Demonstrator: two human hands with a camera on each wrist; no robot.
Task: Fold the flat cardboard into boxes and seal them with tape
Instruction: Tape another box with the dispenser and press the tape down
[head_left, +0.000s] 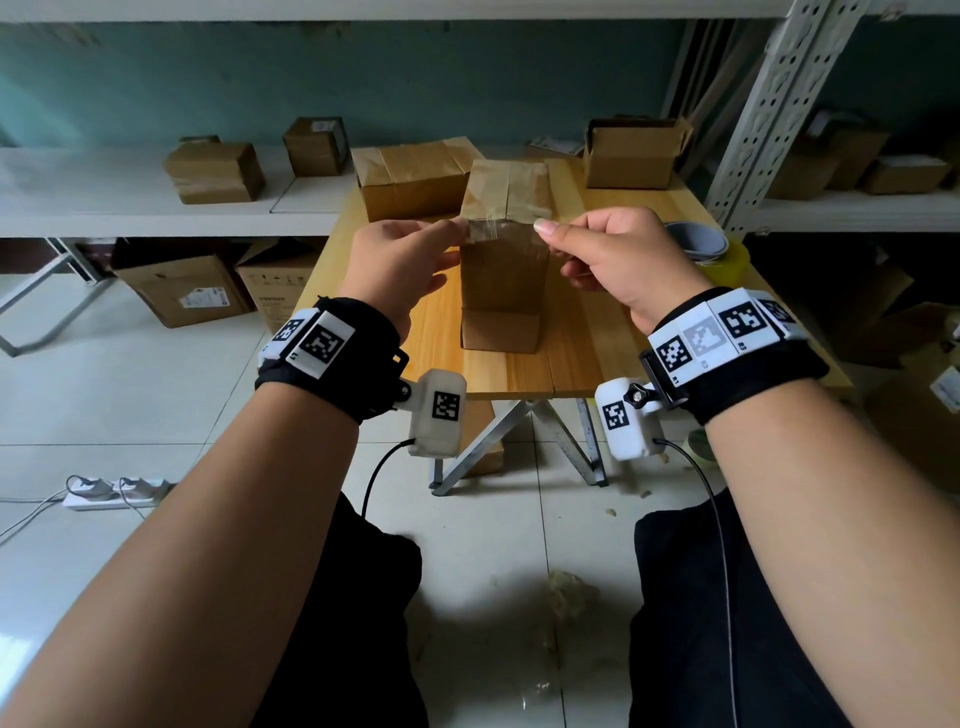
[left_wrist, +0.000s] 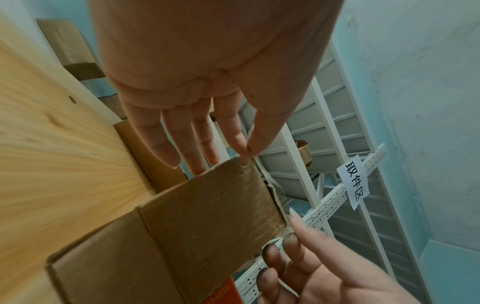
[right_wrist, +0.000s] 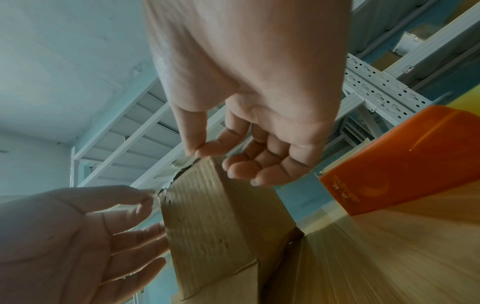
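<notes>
On the wooden tabletop (head_left: 597, 332) a tall, narrow cardboard box (head_left: 504, 280) stands upright near the middle, its top flaps already covered with glossy tape and its lower near flap (head_left: 501, 330) folded out toward the person. Across the near top edge of the box a short strip of clear tape (head_left: 485, 228) is stretched between the two hands. The left hand (head_left: 400, 265) pinches the strip's left end between thumb and forefinger at the box's upper left corner; the left wrist view shows its other fingers (left_wrist: 166, 144) straight and reaching toward the box top. The right hand (head_left: 618, 260) pinches the right end at the upper right corner, its grip a thumb-and-forefinger pinch with the remaining fingers (right_wrist: 259, 170) curled loosely beneath. Just behind the box sits a wider taped carton (head_left: 415, 182), and an open-topped carton (head_left: 634, 153) stands at the tabletop's far right corner. A roll of tape (head_left: 717, 249) lies near the right edge, beyond the right hand. More cartons rest on the white shelf (head_left: 104, 208) to the left, and a power strip (head_left: 114, 491) lies on the tiled floor. The right wrist view shows an orange object (right_wrist: 405, 160) on the tabletop beside the box; what it is cannot be told.
</notes>
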